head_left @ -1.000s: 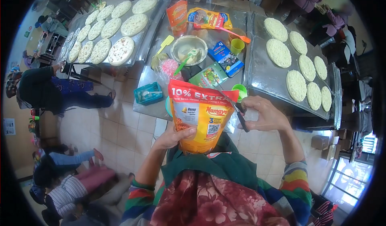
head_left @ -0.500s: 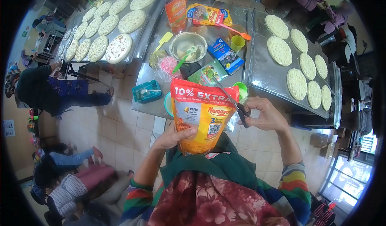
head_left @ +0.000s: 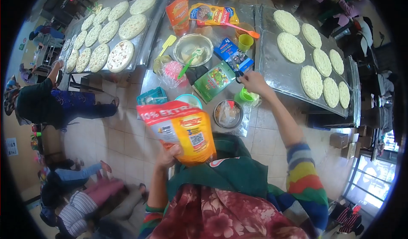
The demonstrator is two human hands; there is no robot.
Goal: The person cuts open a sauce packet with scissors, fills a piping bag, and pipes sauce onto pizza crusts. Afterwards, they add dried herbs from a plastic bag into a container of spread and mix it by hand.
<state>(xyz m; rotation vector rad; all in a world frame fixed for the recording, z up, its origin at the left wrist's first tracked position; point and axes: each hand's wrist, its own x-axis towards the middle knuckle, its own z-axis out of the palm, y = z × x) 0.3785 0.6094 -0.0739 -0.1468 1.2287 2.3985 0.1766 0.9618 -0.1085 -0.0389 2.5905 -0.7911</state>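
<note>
My left hand (head_left: 168,155) grips the lower left side of a red and yellow pouch (head_left: 191,135), which tilts to the left in front of the apron. Over the table, my right hand (head_left: 253,82) is closed on the dark handles of the scissors (head_left: 239,75), beside a green packet (head_left: 213,81) and a blue box (head_left: 233,55). Just below that hand is a green cup (head_left: 245,95). A metal bowl (head_left: 228,113) holding a plastic bag stands near the table's front edge. Behind the pouch is a round light-blue-rimmed container (head_left: 189,99).
A mixing bowl (head_left: 193,50) with a green spatula stands mid-table, near a yellow spatula (head_left: 168,44). Trays at left and right (head_left: 272,69) bear several round flat doughs (head_left: 291,47). A person (head_left: 36,101) stands at the left; others sit lower left.
My right hand has carried the scissors away from the pouch, forward onto the table. The pouch has moved left and tilted in my left hand. The metal bowl has come into sight.
</note>
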